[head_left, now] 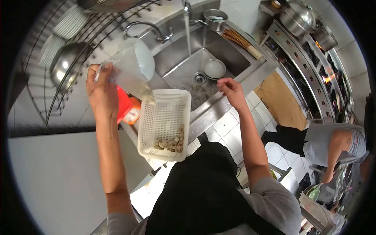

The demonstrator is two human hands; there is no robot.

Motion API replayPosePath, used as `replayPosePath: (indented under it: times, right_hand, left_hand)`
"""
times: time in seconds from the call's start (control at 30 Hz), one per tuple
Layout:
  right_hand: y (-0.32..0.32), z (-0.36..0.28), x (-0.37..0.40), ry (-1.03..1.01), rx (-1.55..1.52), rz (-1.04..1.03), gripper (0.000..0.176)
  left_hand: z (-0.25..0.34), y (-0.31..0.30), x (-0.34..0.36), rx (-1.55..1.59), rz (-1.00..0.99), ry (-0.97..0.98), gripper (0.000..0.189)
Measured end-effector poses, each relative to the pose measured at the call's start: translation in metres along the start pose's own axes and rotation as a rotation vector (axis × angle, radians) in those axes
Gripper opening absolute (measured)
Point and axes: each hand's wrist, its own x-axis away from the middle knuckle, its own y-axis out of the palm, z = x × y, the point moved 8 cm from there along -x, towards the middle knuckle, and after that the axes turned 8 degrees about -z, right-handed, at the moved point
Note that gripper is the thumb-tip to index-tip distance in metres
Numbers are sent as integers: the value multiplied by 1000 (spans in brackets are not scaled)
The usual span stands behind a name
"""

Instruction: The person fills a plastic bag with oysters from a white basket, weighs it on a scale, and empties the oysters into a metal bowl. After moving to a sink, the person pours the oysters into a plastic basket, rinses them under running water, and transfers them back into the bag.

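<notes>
My left hand (102,88) is closed on the upper part of a clear plastic bag (127,68), which hangs tilted down to the right. Pale small pieces (147,95) have gathered at its low end, over the rim of a white perforated basket (143,133). Small brownish-grey lumps, perhaps shellfish meat (172,144), lie in the basket's near right corner. My right hand (233,93) is raised over the sink's near edge, its fingers loosely bent and apart, with nothing visible in them.
Water runs from a tap (187,11) into the steel sink (176,64), where a bowl (214,69) sits. An orange scale (132,113) stands left of the basket. A wire rack (78,55) holds dishes. At the right, a person (333,145) works near a lit stove (309,70).
</notes>
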Motion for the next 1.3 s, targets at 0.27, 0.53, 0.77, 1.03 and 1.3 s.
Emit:
replayPosePath:
  times: [0.27,0.53,0.77,1.03,1.3]
  right_hand:
    - [-32,23,-3,-31,-59,-53,36]
    - [13,10,-129,-101,647,-348,52]
    - [-36,66,-63,-28,707,-115,41]
    - [-35,62,-30,-205,763,-24,18]
    - [-37,65,-33,-223,730,5,15]
  left_hand:
    - [-110,116,-24,-417,-330,-9,25]
    - [-282,133,-76,-905,-676,-141,20]
    - [-424,87,-87,-1093,-1015,-332,35]
    - [-502,59,-44,-1444,-1588,-692,38]
    - [-561,31,-4,-1737,-1927,-521,47]
